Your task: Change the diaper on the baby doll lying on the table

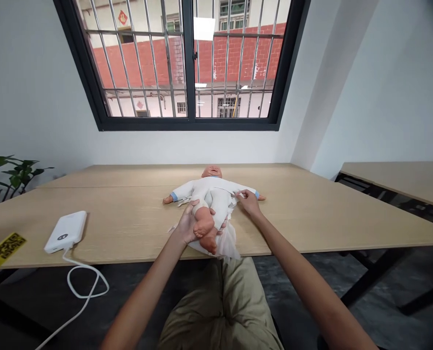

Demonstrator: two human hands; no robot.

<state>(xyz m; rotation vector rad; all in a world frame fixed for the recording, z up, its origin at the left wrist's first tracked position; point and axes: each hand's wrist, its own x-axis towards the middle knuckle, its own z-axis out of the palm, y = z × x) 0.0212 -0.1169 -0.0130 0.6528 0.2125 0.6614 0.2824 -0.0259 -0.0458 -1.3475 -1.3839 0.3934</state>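
A baby doll (204, 221) lies on its back on the wooden table (136, 214), its head toward the window and its bare feet toward me. It wears a white top (213, 183) with blue cuffs, and its arms are spread wide. My left hand (188, 224) is wrapped round the doll's lower legs, some fingers showing between and beyond them. At the doll's side, my right hand (248, 201) pinches the edge of the white top close to the blue cuff. Thin white cloth (230, 243) spreads under the doll's hips and legs, reaching the table's front edge.
A white power bank (66, 231) with a white cable (78, 266) hanging off the edge lies at left. Beyond it are a green plant (15, 177) and a yellow tag (3, 253). A barred window (189, 124) is behind; another table (402, 180) stands right.
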